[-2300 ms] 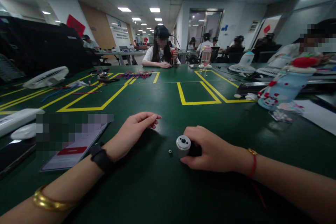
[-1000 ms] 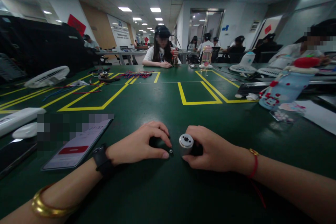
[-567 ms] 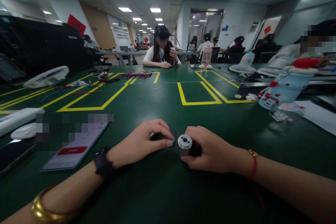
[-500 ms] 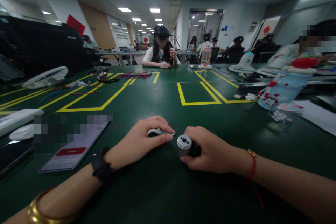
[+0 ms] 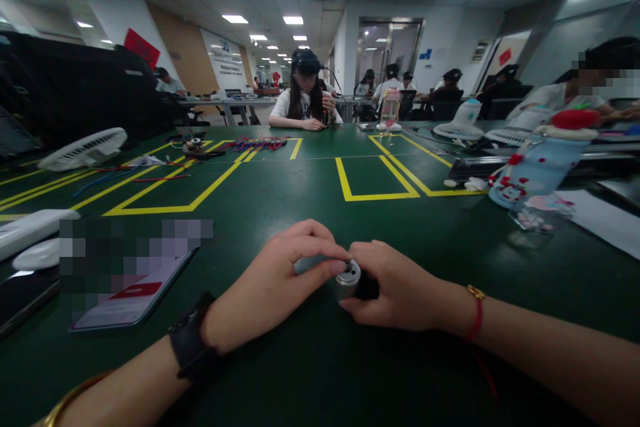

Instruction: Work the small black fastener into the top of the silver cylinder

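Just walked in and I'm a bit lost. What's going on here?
A person at a green table has the right hand around a silvery metal cylinder, its top facing up. The left hand has thumb and forefinger at the cylinder's top; whether they pinch anything is hidden. A phone lies left of that hand, and a co-worker sits across the table.

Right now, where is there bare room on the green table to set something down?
Bare green table lies beyond the left hand and right hand, up to the yellow tape, between phone and blue bottle. The dim patch between the forearms, nearer than the metal cylinder, looks bare too. Crowded: the left edge around the phone, and the right around the bottle.
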A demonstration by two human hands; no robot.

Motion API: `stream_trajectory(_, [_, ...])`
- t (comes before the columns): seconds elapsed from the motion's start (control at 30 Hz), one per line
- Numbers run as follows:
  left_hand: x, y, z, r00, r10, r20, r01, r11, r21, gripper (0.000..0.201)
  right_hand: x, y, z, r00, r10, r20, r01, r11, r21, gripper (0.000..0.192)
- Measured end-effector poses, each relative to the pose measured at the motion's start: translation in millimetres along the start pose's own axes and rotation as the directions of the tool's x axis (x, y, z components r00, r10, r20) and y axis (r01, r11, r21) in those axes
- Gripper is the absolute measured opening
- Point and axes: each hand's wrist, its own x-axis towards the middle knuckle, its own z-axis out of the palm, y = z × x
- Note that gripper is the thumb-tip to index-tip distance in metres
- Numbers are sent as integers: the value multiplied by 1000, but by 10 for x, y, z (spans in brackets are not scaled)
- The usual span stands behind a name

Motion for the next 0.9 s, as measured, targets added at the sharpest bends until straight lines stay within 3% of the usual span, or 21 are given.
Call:
stream_trajectory(0.13, [5, -16, -32, 999, -34, -12, 33, 998, -46, 16, 2, -5, -4, 1000, -10, -9, 10, 1000, 16, 24])
stream_trajectory(0.27, [19, -137, -65, 986, -164, -17, 160, 980, -119, 19, 5, -26, -24, 1000, -16, -16, 16, 999, 35, 22])
stream_trajectory(0.5, [40, -378, -86, 900, -434, -47, 406, 871, -277, 27, 10, -34, -38, 1000, 8, -8, -8, 1000, 7, 24])
stream_trajectory(0.63, [36, -415, -84, 874, -476, -95, 406, 825, -394, 25, 10, -26, -32, 1000, 9, -6, -9, 1000, 4, 24])
stream_trajectory(0.9, [35, -457, -56, 862, -498, -89, 407, 787, -465, 27, 4, -21, -38, 1000, 7, 1, -7, 1000, 16, 23])
